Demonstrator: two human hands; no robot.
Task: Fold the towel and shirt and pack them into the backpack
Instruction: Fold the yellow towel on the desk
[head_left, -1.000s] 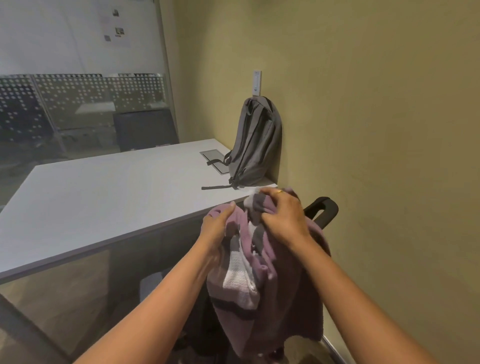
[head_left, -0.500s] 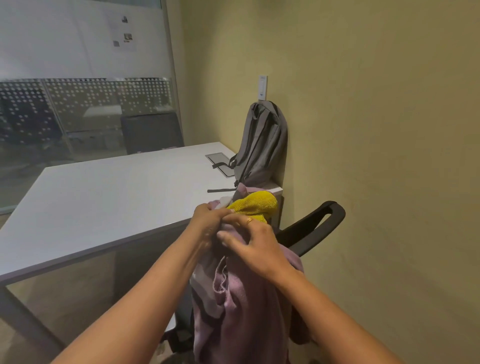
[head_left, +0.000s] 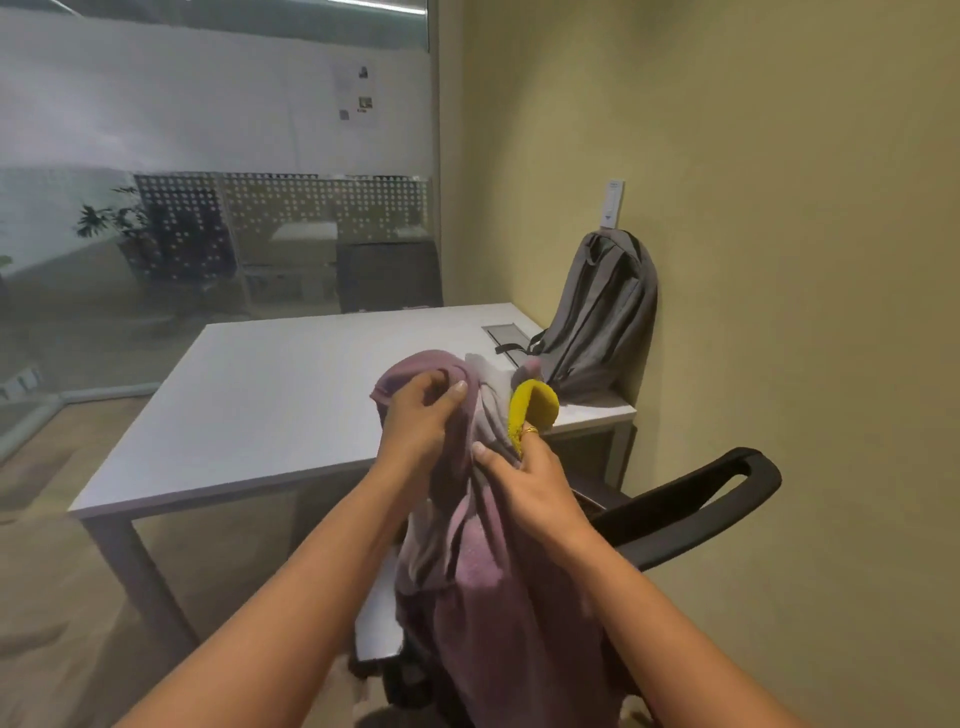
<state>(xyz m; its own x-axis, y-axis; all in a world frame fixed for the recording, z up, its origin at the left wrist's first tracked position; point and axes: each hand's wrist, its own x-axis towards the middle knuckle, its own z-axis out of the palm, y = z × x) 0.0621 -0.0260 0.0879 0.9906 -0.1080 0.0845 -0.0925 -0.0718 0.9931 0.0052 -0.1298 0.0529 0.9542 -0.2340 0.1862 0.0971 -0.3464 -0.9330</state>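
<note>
Above the near edge of the table (head_left: 270, 395) we hold the shirt (head_left: 493, 597) up in both hands. Our left hand (head_left: 421, 423) has its fingers curled round a bunched fold at the top of the purple cloth, thumb laid across the front. Our right hand (head_left: 537, 491) sits just below and to the right of it, thumb pressed on the front of the shirt and the other fingers wrapped behind, so the cloth is pinched between them. The rest of the shirt hangs loose and crumpled down between our forearms.

The towel (head_left: 535, 408), yellow and curled over, sticks up just above our right fingers and touches them. We cannot tell whether those fingers grip it too or whether it is only caught up in the shirt.

The backpack (head_left: 605, 317), grey, stands upright at the far right corner of the table and leans against the wall (head_left: 779, 260). We cannot tell whether it is open. A black chair (head_left: 691, 504) stands to our right, its armrest beside our right forearm.
</note>
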